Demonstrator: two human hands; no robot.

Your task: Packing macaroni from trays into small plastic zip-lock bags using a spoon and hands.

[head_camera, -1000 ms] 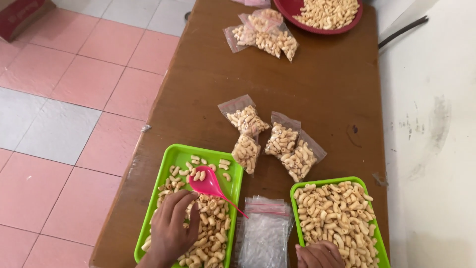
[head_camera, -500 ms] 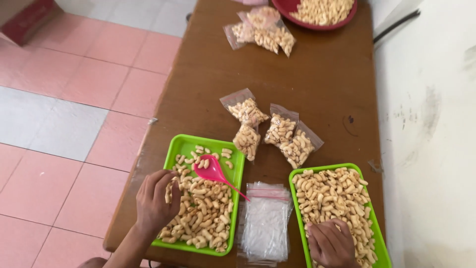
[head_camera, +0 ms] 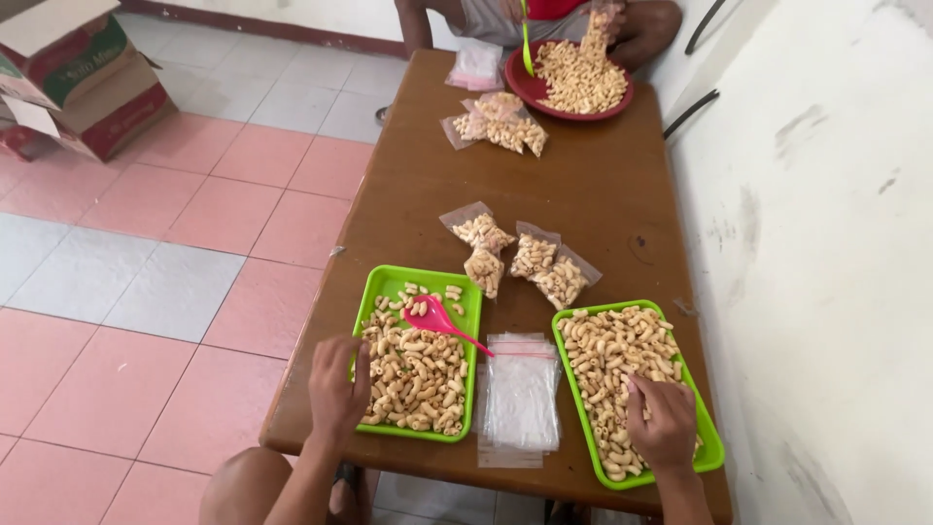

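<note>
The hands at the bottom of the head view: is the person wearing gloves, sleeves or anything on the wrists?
No. The left hand and right hand are bare, without gloves. No rings, watch or bracelets show, and no sleeve covers either forearm as far as the frame reaches.

Clear bags (head_camera: 522, 394); cardboard box (head_camera: 73, 73) top-left

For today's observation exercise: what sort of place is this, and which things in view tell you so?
Probably a home or small workshop where snacks are packed by hand. A wooden table holds green trays of short tube-shaped snacks, filled small bags and a stack of empty clear bags; the floor is tiled.
</note>
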